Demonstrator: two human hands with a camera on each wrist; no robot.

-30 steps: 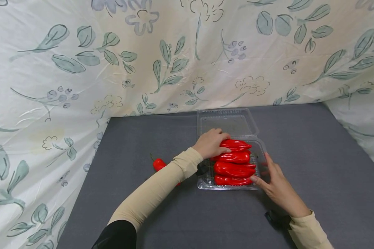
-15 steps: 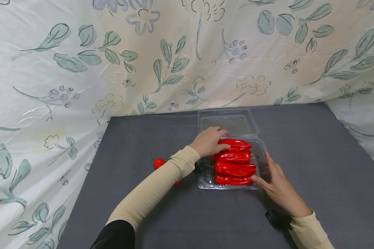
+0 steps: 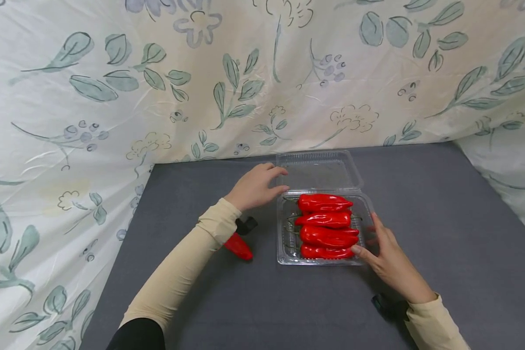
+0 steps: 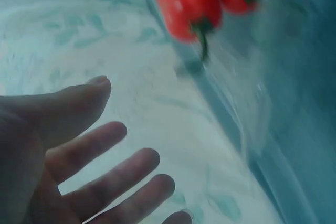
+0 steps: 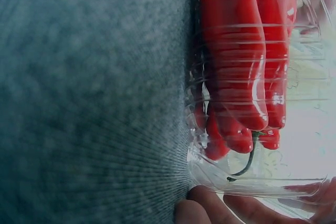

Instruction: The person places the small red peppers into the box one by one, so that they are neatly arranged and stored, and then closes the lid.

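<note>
A clear plastic clamshell container (image 3: 289, 261) holds several glossy red peppers (image 3: 325, 236), stacked in rows with green stems. Its lid (image 3: 318, 171) lies folded back behind it. My left hand (image 3: 254, 188) is just left of the container, thumb and fingers spread, holding nothing. In the left wrist view those fingers are apart from the blurred peppers (image 4: 191, 6). My right hand (image 3: 391, 262) holds the container's right side, thumb over the rim and fingers outside. In the right wrist view its fingers (image 5: 210, 203) lie against the end wall. One red pepper (image 3: 239, 247) lies on the cloth, partly covered by my left forearm.
A dark grey cloth (image 3: 442, 218) covers the table. Behind and at the left hangs a white curtain (image 3: 253, 97) with leaf and flower prints. A black wrist camera (image 3: 246, 225) sits under my left wrist, near the loose pepper.
My left hand has let go of the farthest pepper in the container and drawn back to the left. That pepper stays on the stack. The right hand keeps its place.
</note>
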